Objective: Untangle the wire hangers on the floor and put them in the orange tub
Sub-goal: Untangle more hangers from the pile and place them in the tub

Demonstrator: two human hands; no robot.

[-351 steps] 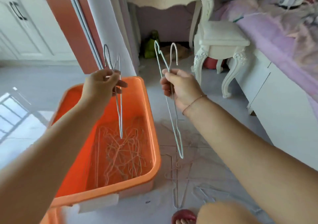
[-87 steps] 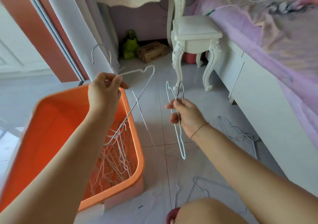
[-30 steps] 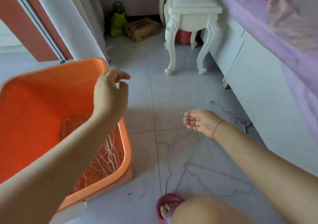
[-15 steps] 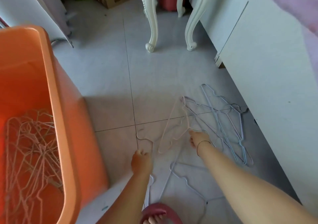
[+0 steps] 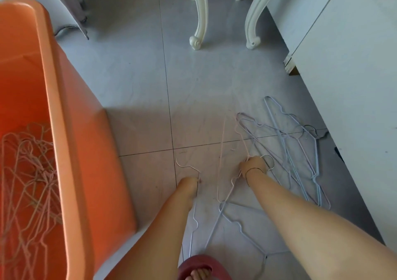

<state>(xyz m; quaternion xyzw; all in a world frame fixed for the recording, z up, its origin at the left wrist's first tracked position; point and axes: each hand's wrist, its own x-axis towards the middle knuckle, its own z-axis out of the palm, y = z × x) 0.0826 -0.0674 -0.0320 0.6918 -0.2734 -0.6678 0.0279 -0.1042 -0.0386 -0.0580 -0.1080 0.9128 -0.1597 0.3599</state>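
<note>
The orange tub (image 5: 50, 90) stands at the left with several pale wire hangers (image 5: 25, 172) lying in its bottom. On the floor tiles, my left hand (image 5: 189, 186) grips the neck of a pale hanger whose hook (image 5: 185, 167) curls just beyond my fingers. My right hand (image 5: 254, 165) holds a second hanger at its neck, where a pink wire hanger (image 5: 222, 161) meets a hook. To its right lies a tangle of blue hangers (image 5: 290, 150). Another blue hanger (image 5: 237, 222) lies between my forearms.
Two carved white stool legs (image 5: 199, 21) stand at the back. A white bed base (image 5: 348, 69) runs along the right, close to the tangle. My foot in a red slipper (image 5: 199, 268) is at the bottom edge. A curtain hem (image 5: 75, 6) hangs behind the tub.
My left hand came away from the tub and my right hand from above the floor; both went down to the tiles and took hold of hangers. The view tilted down.
</note>
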